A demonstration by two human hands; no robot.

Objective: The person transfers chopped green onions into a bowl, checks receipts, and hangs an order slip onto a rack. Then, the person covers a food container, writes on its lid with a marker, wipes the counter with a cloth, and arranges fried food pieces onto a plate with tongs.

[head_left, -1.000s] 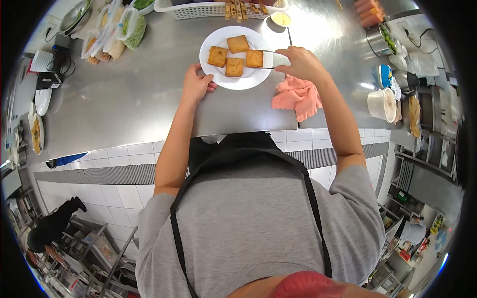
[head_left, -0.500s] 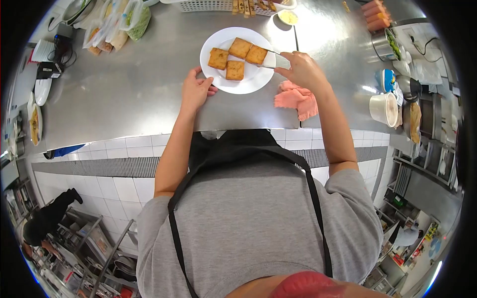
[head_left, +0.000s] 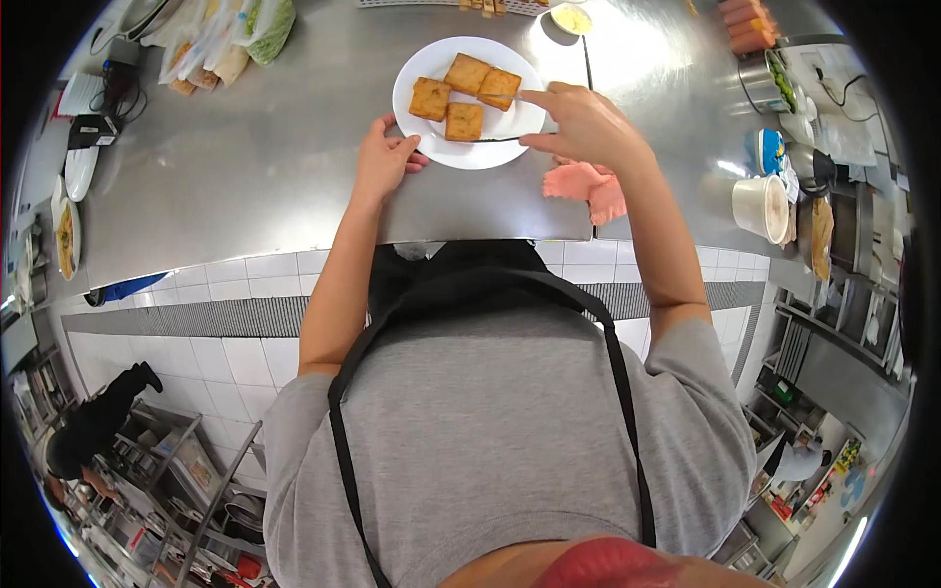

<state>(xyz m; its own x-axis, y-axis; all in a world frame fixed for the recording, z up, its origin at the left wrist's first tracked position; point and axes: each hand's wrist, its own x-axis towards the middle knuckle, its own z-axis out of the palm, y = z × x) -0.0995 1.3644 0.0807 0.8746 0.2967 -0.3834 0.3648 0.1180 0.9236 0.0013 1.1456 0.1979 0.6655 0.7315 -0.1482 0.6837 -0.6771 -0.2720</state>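
Note:
A white round plate (head_left: pixel 417 137) rests on the steel counter, bearing several browned square pieces. One piece (head_left: pixel 464 122) lies lowest; another (head_left: pixel 500 88) is at the right, touching the top piece (head_left: pixel 468 73). My left hand (head_left: pixel 384 162) grips the plate's lower-left rim, thumb on top and fingers partly beneath. In my right hand (head_left: pixel 593 127) are thin metal tongs (head_left: pixel 502 139), their two arms spread apart over the plate's right side. One arm is by the right piece, the other near the lowest one. Beneath my right wrist lies a pink cloth (head_left: pixel 588 188).
A small bowl of yellow bits (head_left: pixel 570 18) stands beyond the plate. Bagged food (head_left: pixel 265 34) lies at the back left. On the right are a white tub (head_left: pixel 760 209) and a metal pot of greens (head_left: pixel 767 83). Another person (head_left: pixel 83 441) stands at the lower left.
The tongs have spread wider, and one arm has shifted left toward the lowest piece. My left hand still grips the rim. The whole view has shifted slightly.

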